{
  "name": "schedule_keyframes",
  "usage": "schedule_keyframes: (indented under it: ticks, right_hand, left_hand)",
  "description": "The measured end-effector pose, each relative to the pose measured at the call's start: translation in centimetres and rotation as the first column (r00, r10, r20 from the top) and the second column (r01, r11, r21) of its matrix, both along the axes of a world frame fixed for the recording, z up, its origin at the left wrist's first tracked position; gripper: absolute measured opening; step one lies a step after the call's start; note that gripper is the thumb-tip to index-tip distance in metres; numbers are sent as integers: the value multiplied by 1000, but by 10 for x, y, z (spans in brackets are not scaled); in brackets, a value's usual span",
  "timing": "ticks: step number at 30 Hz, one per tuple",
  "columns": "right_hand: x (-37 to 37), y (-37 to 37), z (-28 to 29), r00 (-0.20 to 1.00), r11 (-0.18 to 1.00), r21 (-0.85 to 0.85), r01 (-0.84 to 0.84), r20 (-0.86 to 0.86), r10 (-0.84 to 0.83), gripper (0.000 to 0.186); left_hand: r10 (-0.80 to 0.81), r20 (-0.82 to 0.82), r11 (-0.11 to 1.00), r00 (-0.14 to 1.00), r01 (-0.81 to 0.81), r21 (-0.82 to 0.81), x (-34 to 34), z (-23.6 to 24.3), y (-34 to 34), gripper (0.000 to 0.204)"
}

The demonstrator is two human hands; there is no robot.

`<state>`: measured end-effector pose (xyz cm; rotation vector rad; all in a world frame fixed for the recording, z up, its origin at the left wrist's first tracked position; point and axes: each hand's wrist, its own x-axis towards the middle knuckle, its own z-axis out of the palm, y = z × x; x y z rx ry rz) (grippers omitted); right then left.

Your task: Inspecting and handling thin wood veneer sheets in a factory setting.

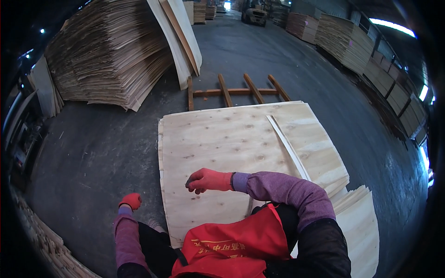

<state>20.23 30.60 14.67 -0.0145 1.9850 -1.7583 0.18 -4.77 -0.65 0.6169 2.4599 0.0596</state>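
Note:
A wide pale wood veneer sheet (218, 139), dotted with knots, lies on top of a low stack in front of me. Over its near half is my right hand (206, 180) in a red glove, the fingers curled in. A small dark patch shows at its fingertips; I cannot make out whether it is a held thing or part of the glove. My left hand (131, 201), also red-gloved, is curled closed beside the stack's left edge, above the floor, with nothing visible in it. A narrow white strip (288, 147) lies across the sheet's right part.
Wooden bars of a pallet (222, 90) stick out beyond the stack's far edge. A tall veneer stack (111, 55) stands far left, with boards (178, 41) leaning against it. More sheets (359, 227) lie near right. A forklift (254, 16) is far back.

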Motion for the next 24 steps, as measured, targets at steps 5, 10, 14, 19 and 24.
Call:
schedule_keyframes:
  ticks: [5, 10, 14, 19, 24]
  right_hand:
    - [-2, 0, -3, 1000, 1000, 6, -14, 10, 14, 27]
    - [-3, -1, -4, 1000, 999, 28, -20, 12, 20, 27]
    - [-2, 0, -4, 1000, 1000, 16, -23, 3, 23, 27]
    - [-3, -1, -3, 1000, 999, 33, -26, 8, 25, 27]
    - [-1, -2, -1, 1000, 1000, -8, 5, -13, -5, 27]
  left_hand:
    - [-16, -40, 1000, 999, 17, 15, -2, -2, -3, 16]
    - [-105, -100, 991, 989, 97, -87, -2, -2, 2, 18]
    - [-64, -74, 995, 995, 57, -87, 1, 3, 3, 20]
    - [99, 26, 992, 995, -101, 72, 6, 7, 3, 21]
    - [141, -43, 986, 989, -136, 101, 10, 9, 0, 19]
